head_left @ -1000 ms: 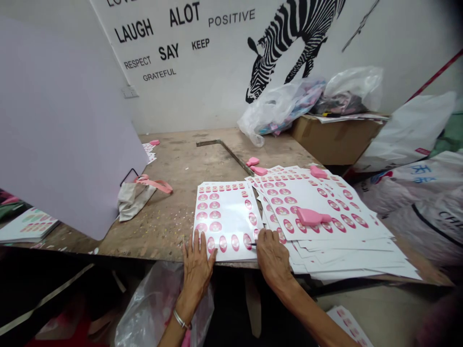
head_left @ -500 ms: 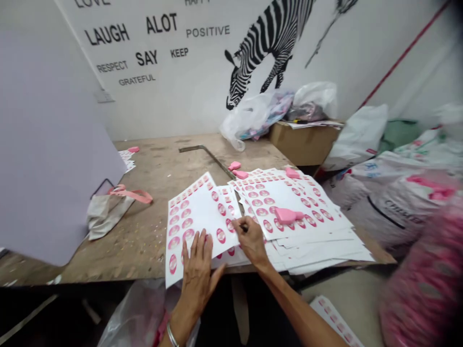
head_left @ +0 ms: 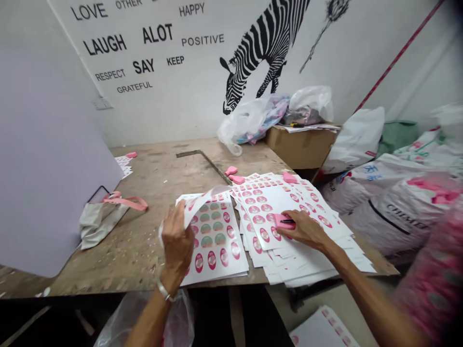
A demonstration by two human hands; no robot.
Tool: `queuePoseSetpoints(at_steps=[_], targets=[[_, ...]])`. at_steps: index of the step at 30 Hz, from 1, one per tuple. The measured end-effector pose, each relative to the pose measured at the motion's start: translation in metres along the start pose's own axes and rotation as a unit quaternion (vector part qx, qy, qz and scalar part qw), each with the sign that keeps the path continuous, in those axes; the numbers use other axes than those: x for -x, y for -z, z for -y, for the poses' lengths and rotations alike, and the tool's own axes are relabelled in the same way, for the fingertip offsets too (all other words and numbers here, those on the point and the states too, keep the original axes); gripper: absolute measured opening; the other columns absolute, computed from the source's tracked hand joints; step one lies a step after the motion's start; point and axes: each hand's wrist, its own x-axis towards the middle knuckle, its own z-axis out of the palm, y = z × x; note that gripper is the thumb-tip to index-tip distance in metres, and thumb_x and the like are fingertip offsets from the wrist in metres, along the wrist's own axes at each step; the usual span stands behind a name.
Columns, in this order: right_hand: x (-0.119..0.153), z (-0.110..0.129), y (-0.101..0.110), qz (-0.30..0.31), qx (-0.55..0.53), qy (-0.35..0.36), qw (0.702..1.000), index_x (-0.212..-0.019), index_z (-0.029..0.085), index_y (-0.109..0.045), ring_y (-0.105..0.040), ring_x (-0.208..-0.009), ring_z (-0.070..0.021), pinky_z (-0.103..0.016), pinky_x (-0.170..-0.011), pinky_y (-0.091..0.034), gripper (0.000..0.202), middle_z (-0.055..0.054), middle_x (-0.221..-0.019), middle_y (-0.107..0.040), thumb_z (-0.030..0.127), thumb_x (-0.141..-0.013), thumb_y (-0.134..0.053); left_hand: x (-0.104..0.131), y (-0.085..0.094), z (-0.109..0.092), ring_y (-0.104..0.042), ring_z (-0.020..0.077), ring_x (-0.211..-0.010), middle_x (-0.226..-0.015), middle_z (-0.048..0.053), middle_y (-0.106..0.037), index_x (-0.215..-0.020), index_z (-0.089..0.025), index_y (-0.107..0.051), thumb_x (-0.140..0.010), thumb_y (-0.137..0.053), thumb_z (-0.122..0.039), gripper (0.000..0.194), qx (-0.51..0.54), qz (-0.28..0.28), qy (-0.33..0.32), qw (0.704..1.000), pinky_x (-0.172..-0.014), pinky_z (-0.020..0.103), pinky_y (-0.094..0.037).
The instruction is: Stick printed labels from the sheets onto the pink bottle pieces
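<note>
My left hand [head_left: 177,241] is closed on the edge of a sticker sheet [head_left: 198,203], which curls up off the stack. Beneath it lies a sheet of pink and green stickers [head_left: 226,262] near the table's front edge. Over the right-hand pile of sticker sheets [head_left: 280,193], my right hand [head_left: 302,229] has its fingers closed around a pink bottle-shaped piece [head_left: 279,221]. A thin dark tool [head_left: 288,221], perhaps a pen or tweezers, also sticks out from those fingers. The fingertips of my left hand are partly hidden by the sheet.
More pink pieces [head_left: 237,179] lie beyond the sheets, beside a bent metal bar [head_left: 213,166]. A cloth pouch [head_left: 99,224] with a pink strap sits at left near a pale panel [head_left: 47,168]. A cardboard box [head_left: 302,147] and filled sacks [head_left: 383,207] stand at right.
My left hand went from lying flat to lifting the sheet, uncovering the green-marked one below. My right hand moved right, from the left stack onto the pink piece.
</note>
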Motion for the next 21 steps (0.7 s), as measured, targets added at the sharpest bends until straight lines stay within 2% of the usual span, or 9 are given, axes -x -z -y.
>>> queuePoseSetpoints(at_steps=[3,5,9,11,13,16,18,19,21], targets=[[0.005,-0.008,-0.001,-0.058,-0.012,-0.038,0.998,-0.107,0.017,-0.060,-0.056,-0.099,-0.0265,-0.036,-0.081,-0.043,0.056,-0.011,-0.106,-0.063,0.060,-0.071,-0.059,-0.025,-0.032,-0.050,-0.057,0.0279,-0.115,-0.119,0.021,-0.062,-0.123,-0.002,-0.052,-0.089,-0.036,-0.013,0.040,0.034,-0.019,-0.004,0.999,-0.105,0.051,-0.039],[0.010,-0.024,0.010,-0.122,-0.032,-0.085,0.988,-0.105,0.016,-0.060,-0.058,-0.096,-0.0268,-0.036,-0.080,-0.044,0.059,-0.014,-0.105,-0.064,0.062,-0.069,-0.061,-0.027,-0.056,-0.087,-0.054,0.0267,-0.118,-0.120,0.020,-0.061,-0.125,-0.002,-0.050,-0.086,-0.033,-0.006,0.042,0.061,0.005,-0.003,0.998,-0.105,0.050,-0.039],[0.025,-0.062,0.056,-0.214,-0.092,-0.215,0.948,-0.102,0.016,-0.060,-0.062,-0.085,-0.0270,-0.039,-0.072,-0.043,0.064,-0.019,-0.100,-0.066,0.066,-0.063,-0.066,-0.004,-0.102,-0.154,-0.049,0.0258,-0.122,-0.124,0.020,-0.058,-0.127,-0.001,-0.048,-0.082,-0.031,0.003,0.048,0.107,0.144,-0.056,0.982,-0.109,0.049,-0.035],[0.031,-0.067,0.079,-0.222,-0.106,-0.235,0.940,-0.106,0.017,-0.060,-0.061,-0.089,-0.0266,-0.040,-0.070,-0.041,0.065,-0.021,-0.107,-0.064,0.067,-0.063,-0.065,0.013,-0.123,-0.178,-0.050,0.0260,-0.119,-0.122,0.020,-0.058,-0.125,-0.001,-0.049,-0.086,-0.032,0.000,0.042,0.103,0.217,-0.078,0.968,-0.110,0.049,-0.034],[0.033,-0.060,0.095,-0.216,-0.105,-0.223,0.945,-0.108,0.018,-0.059,-0.060,-0.094,-0.0272,-0.041,-0.068,-0.039,0.073,-0.021,-0.108,-0.062,0.073,-0.061,-0.062,0.027,-0.139,-0.197,-0.054,0.0247,-0.111,-0.113,0.018,-0.060,-0.116,-0.003,-0.054,-0.089,-0.032,-0.005,0.034,0.103,0.277,-0.097,0.950,-0.110,0.049,-0.034],[0.027,-0.038,0.100,-0.206,-0.102,-0.138,0.963,-0.108,0.019,-0.060,-0.059,-0.095,-0.0273,-0.043,-0.068,-0.040,0.086,-0.020,-0.104,-0.063,0.085,-0.052,-0.055,0.039,-0.144,-0.209,-0.053,0.0274,-0.112,-0.110,0.020,-0.059,-0.113,-0.001,-0.053,-0.090,-0.037,-0.011,0.030,0.131,0.334,-0.128,0.924,-0.109,0.052,-0.032],[0.019,-0.021,0.095,-0.211,-0.103,-0.042,0.971,-0.107,0.020,-0.060,-0.059,-0.093,-0.0255,-0.043,-0.074,-0.043,0.085,-0.017,-0.102,-0.063,0.085,-0.054,-0.054,0.040,-0.132,-0.202,-0.043,0.0348,-0.124,-0.125,0.026,-0.052,-0.124,0.003,-0.045,-0.089,-0.048,-0.025,0.045,0.206,0.357,-0.133,0.901,-0.108,0.058,-0.028],[0.016,-0.012,0.090,-0.212,-0.105,0.012,0.972,-0.108,0.020,-0.059,-0.059,-0.093,-0.0244,-0.042,-0.077,-0.044,0.080,-0.015,-0.102,-0.064,0.082,-0.057,-0.056,0.038,-0.121,-0.193,-0.039,0.0373,-0.128,-0.131,0.028,-0.047,-0.128,0.003,-0.042,-0.087,-0.053,-0.034,0.057,0.267,0.364,-0.113,0.885,-0.108,0.059,-0.027],[0.013,0.011,0.080,-0.191,-0.118,0.113,0.968,-0.110,0.021,-0.059,-0.058,-0.095,-0.0229,-0.040,-0.084,-0.044,0.067,-0.013,-0.104,-0.063,0.070,-0.064,-0.063,0.033,-0.094,-0.167,-0.043,0.0366,-0.125,-0.131,0.025,-0.049,-0.125,-0.001,-0.049,-0.084,-0.053,-0.051,0.065,0.416,0.380,0.008,0.826,-0.106,0.055,-0.032]])
